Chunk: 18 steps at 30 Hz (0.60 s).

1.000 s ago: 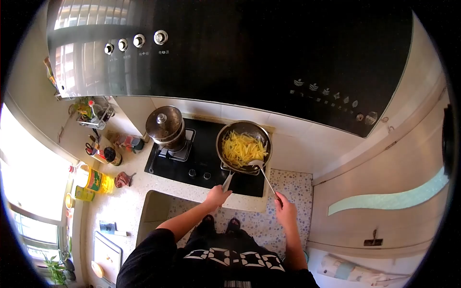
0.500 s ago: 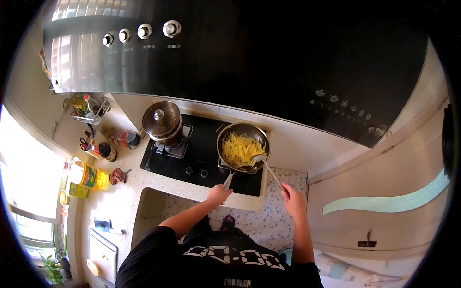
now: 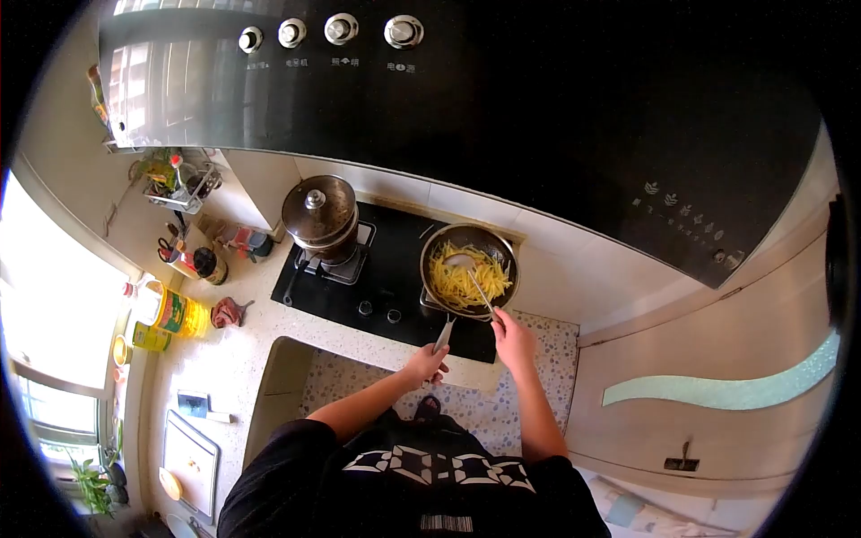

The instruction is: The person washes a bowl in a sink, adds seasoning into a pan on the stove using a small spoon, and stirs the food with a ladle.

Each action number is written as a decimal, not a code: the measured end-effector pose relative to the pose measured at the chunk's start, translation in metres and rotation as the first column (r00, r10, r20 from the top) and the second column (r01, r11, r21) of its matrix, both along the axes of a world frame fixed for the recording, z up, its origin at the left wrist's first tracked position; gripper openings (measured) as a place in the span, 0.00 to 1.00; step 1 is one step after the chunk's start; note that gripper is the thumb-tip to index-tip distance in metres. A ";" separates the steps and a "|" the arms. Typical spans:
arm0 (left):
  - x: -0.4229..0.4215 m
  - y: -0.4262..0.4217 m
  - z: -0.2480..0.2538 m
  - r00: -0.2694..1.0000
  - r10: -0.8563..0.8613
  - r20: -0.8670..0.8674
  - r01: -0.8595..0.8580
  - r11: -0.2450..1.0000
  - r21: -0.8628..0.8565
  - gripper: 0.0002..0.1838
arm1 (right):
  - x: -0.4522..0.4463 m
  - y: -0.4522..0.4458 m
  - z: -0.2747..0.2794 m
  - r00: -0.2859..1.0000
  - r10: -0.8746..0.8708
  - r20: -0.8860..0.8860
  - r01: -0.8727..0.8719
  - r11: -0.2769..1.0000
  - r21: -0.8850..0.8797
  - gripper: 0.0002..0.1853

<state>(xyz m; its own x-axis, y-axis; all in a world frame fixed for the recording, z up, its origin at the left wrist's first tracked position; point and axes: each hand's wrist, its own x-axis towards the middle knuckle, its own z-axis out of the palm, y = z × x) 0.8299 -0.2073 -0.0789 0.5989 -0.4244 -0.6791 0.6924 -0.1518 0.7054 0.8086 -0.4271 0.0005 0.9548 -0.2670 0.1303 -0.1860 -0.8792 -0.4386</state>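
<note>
A frying pan [image 3: 513,298] stands over the right burner, full of yellow shredded strips [image 3: 459,285] that look like potato. My left hand [image 3: 427,363] is closed around the pan's handle [image 3: 444,335]. In my right hand [image 3: 513,339] is a metal spatula [image 3: 482,291], gripped by its handle. Its pale head lies among the strips near the middle of the pan, partly covered by them.
A lidded pot [image 3: 319,215] sits on the left burner of the black stove [image 3: 345,300]. Overhead hangs a range hood [image 3: 502,108]. On the left counter are an oil bottle [image 3: 184,314], a reddish cloth [image 3: 228,312], a cleaver [image 3: 197,406] and a cutting board [image 3: 192,462].
The spatula's head has gone from the pan's right edge to the middle of the strips. My right hand has come in left and closer to the pan. The camera view has shifted.
</note>
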 end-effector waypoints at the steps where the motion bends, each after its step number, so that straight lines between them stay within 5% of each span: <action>1: -0.001 0.001 -0.001 1.000 -0.022 0.004 0.022 1.000 -0.007 0.28 | 0.005 0.000 -0.012 1.000 0.015 0.025 -0.014 0.999 -0.030 0.17; 6: -0.002 0.003 -0.010 0.994 -0.069 0.086 0.066 0.997 0.038 0.28 | -0.021 -0.010 -0.012 0.999 0.022 0.037 -0.020 0.999 -0.044 0.16; 9: -0.003 0.002 -0.002 0.991 -0.075 0.110 0.068 0.995 0.069 0.28 | -0.050 -0.024 0.037 0.993 -0.043 -0.107 0.034 0.996 -0.085 0.16; 12: -0.001 0.001 -0.007 0.991 -0.070 0.117 0.062 0.996 0.071 0.29 | -0.070 -0.037 0.073 0.995 -0.042 -0.091 0.047 0.997 0.062 0.16; 18: 0.002 0.000 -0.002 0.996 -0.090 0.011 0.090 0.996 0.021 0.26 | -0.041 -0.035 0.028 0.980 -0.085 -0.181 0.094 0.995 0.041 0.17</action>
